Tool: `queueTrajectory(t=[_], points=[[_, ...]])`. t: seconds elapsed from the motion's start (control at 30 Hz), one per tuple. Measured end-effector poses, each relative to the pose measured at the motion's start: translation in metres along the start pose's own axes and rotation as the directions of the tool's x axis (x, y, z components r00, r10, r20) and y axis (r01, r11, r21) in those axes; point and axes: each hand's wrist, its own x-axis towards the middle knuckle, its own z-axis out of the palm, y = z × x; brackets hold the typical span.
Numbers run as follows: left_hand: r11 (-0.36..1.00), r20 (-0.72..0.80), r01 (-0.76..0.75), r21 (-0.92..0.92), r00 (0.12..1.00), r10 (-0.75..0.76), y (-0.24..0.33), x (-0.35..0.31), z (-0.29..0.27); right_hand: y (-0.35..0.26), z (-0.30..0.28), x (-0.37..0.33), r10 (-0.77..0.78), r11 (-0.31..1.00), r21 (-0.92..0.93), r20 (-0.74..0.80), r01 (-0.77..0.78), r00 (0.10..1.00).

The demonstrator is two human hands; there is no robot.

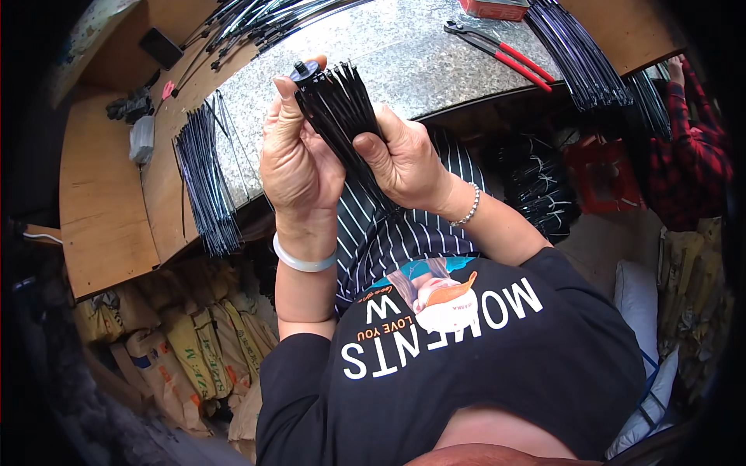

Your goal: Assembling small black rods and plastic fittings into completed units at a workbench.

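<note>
My right hand [406, 161] is wrapped around a bundle of thin black rods [342, 109], its thumb lying across the near side. The bundle tilts, with its upper ends at the far left showing small metallic tips. A black round disc with a short peg [304, 71] sits at that end. My left hand [294, 155] is curled against the bundle's left side, thumb tip beside the disc and a fingertip showing behind it. The rest of its fingers are partly hidden behind the rods. The lower end of the bundle drops over my lap.
A speckled grey tabletop [420, 66] lies beyond my hands. Red-handled pliers [505, 58] rest on it. More dark rods lie at its left edge [206, 182], right edge [579, 62] and back [256, 23]. A phone [161, 48] is far left; a person's checked sleeve [684, 128], far right.
</note>
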Motion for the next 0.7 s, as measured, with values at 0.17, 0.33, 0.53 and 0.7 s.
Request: queueTrajectory(t=[0.17, 0.33, 0.53, 0.7], points=[[1.0, -0.012, 0.004, -0.007, 1.0, -0.004, -0.001, -0.003, 0.004, 0.001, -0.001, 0.002, 0.01, 1.0, -0.014, 0.001, -0.01, 1.0], [0.998, -0.062, 0.021, 0.052, 0.998, -0.018, 0.002, -0.001, 0.008, 0.002, 0.001, 0.002, 0.042, 0.999, -0.016, 0.002, -0.042, 0.999], [0.75, -0.15, -0.283, 0.598, 0.879, 0.452, -0.019, -0.001, 0.047, 0.0, 0.002, 0.004, -0.005, 0.99, -0.139, -0.099, -0.009, 0.995], [0.391, -0.007, -0.336, 0.857, 0.751, 0.661, -0.031, 0.005, 0.037, -0.006, 0.004, 0.007, -0.073, 0.99, -0.129, -0.138, 0.056, 0.988]])
